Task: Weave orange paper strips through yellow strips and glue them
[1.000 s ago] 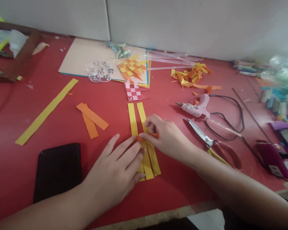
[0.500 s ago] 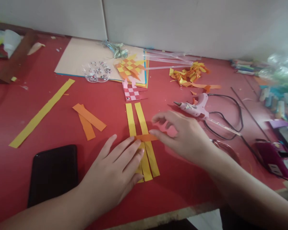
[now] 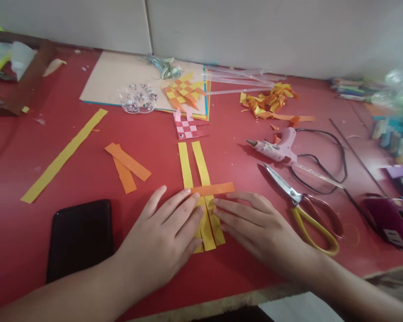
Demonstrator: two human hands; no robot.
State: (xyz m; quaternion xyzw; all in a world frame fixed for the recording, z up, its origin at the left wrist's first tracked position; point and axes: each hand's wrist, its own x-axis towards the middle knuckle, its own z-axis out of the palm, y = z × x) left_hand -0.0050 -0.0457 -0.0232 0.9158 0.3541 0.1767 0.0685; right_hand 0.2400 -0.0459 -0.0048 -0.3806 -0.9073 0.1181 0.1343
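Several yellow paper strips (image 3: 208,230) lie side by side on the red table, with an orange paper strip (image 3: 218,188) laid across them. My left hand (image 3: 168,228) rests flat over the left end of the orange strip and the left yellow strips, fingers outstretched, hiding part of them. From the right, my right hand (image 3: 255,219) touches the right yellow strip just below the orange one, fingers extended. Straight above the strips lies a pink checkered paper fish (image 3: 187,129). Two loose orange strips (image 3: 129,163) cross each other left of centre.
A long yellow strip (image 3: 65,154) and a black phone (image 3: 80,239) lie at left. On the right are scissors (image 3: 297,199) and a pink glue gun (image 3: 275,147) with its cord. Behind stand googly eyes (image 3: 137,98), an orange-yellow woven fish (image 3: 184,93) and paper scraps (image 3: 270,103).
My right hand has come down from the orange strip's right end onto the yellow strips, uncovering that end. The scissors now show fully. My left hand stays in place.
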